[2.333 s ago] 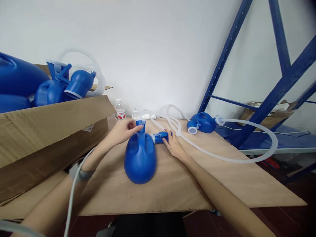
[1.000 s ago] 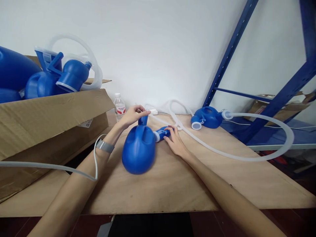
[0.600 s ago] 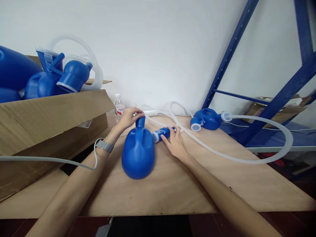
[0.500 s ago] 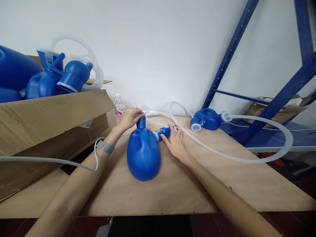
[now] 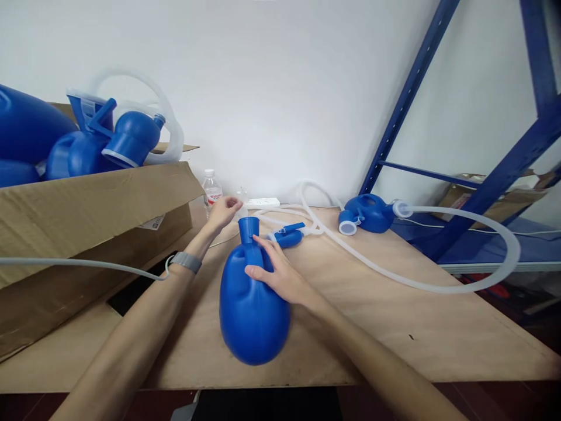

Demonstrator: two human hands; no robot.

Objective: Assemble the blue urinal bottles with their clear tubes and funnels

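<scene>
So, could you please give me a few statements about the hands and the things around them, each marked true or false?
1. The right hand is touching the near blue jug. True.
2. The left wrist is bare. False: it wears a grey band.
3. The cardboard box holds blue containers. True.
4. The far blue jug sits inside the cardboard box. False: it is on the table.
5. A clear bottle stands near the wall. True.
</scene>
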